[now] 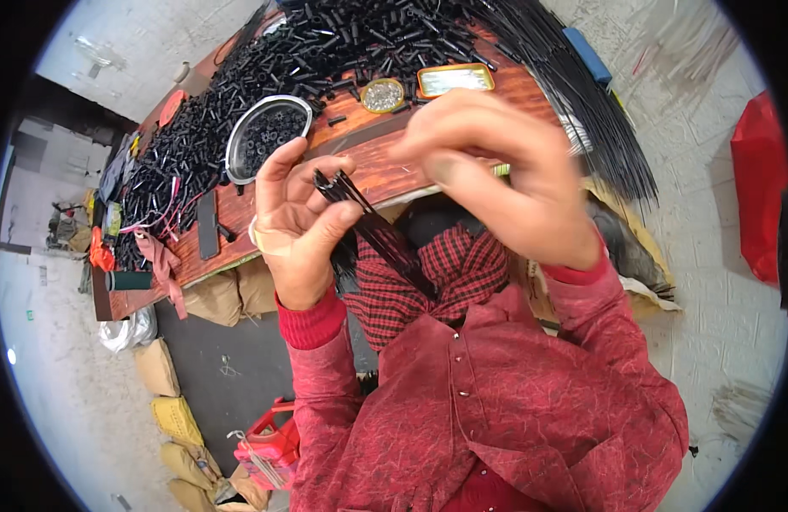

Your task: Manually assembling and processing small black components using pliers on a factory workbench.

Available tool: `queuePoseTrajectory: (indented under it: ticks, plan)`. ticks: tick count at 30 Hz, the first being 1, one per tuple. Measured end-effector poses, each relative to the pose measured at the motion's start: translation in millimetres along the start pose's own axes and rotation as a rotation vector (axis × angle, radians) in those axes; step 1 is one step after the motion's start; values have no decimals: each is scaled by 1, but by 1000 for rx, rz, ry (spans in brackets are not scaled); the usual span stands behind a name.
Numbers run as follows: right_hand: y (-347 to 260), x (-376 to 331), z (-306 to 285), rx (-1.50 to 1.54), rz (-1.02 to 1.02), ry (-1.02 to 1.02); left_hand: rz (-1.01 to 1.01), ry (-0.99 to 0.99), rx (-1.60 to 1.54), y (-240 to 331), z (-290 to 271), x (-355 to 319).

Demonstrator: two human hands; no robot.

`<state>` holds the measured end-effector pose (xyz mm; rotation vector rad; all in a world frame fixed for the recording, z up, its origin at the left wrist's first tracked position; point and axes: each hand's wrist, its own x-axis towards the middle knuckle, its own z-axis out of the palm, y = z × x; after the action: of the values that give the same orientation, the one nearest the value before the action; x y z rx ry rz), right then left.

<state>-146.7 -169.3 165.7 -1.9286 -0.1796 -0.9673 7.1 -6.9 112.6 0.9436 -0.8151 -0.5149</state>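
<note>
My left hand [293, 235] holds a bundle of thin black rods [385, 243] between thumb and fingers. The upper ends show at the fingertips, and the bundle slants down toward my lap over the red-and-black checked cloth [462, 264]. Just right of these ends, my right hand [518, 175] is raised with thumb and forefinger pinched together, blurred by motion. Whatever is in that pinch is too small or blurred to make out. Beyond the hands stand a metal bowl [233, 147] of small black rings, a round yellow dish [383, 112] of tiny metal parts and a yellow-rimmed rectangular tray [456, 92].
Short black tubes [351, 38] are heaped over the reddish wooden table [360, 155]. Long black rods [590, 111] hang over its right end. A dark flat rectangular object [208, 224] lies near the left front edge. Sacks [215, 299] stand below, and a red container [270, 444] sits on the floor.
</note>
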Motion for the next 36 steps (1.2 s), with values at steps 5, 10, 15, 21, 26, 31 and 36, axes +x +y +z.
queuePoseTrajectory:
  ticks: [5, 10, 15, 21, 26, 31, 36]
  plan:
    - [43, -8, 27, 525, 406, -195, 4, -19, 53, 7, 18, -2]
    - [47, 1, 34, 798, 645, -246, -17, -18, 126, 9, 24, 0]
    - [46, 2, 41, 1121, 739, -128, 14, -1, 98, 8, 26, 2]
    - [51, -4, 46, 980, 548, -152, -100, 69, -7, 9, 13, 4]
    - [60, -11, 52, 901, 491, -131, -97, 18, -51, 3, 8, 2]
    - [63, -9, 45, 990, 530, -185, -150, -17, -127, -2, 5, 5]
    - [62, -6, 41, 991, 541, -208, -168, 3, -56, -2, 7, 1]
